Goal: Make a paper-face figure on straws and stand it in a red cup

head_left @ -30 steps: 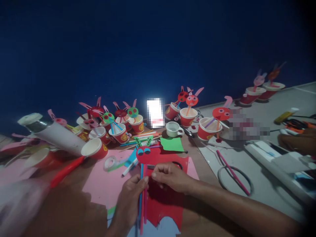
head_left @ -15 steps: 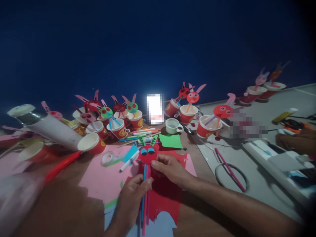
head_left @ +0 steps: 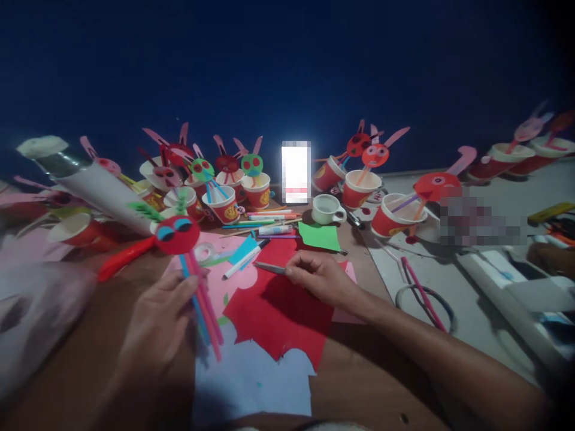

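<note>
My left hand (head_left: pixel 164 302) grips a paper puppet (head_left: pixel 178 236) by its blue and pink straws (head_left: pixel 202 299). The puppet has a round red face, blue-lidded black eyes and two green leaf-shaped ears. My right hand (head_left: pixel 317 275) pinches a slim grey pointed tool (head_left: pixel 269 267), its tip aimed left; whether it is a blade or shut scissors I cannot tell. Beneath that tool lies red paper (head_left: pixel 287 311) with cut-out edges, over pink paper (head_left: pixel 179 260) and pale blue paper (head_left: pixel 260 389). A white marker (head_left: pixel 242 261) rests left of the tool's tip.
Several red paper cups (head_left: pixel 220 206) with similar puppets stand along the back. A white mug (head_left: pixel 326 209), a green paper piece (head_left: pixel 320 237) and pens (head_left: pixel 274 214) lie behind my hands. At left are a long white tube (head_left: pixel 103 185) and a plastic bag (head_left: pixel 40 317).
My left hand has carried the puppet to the left. The right hand has come off the puppet and now shows the grey tool over the red paper. The camera view has shifted slightly.
</note>
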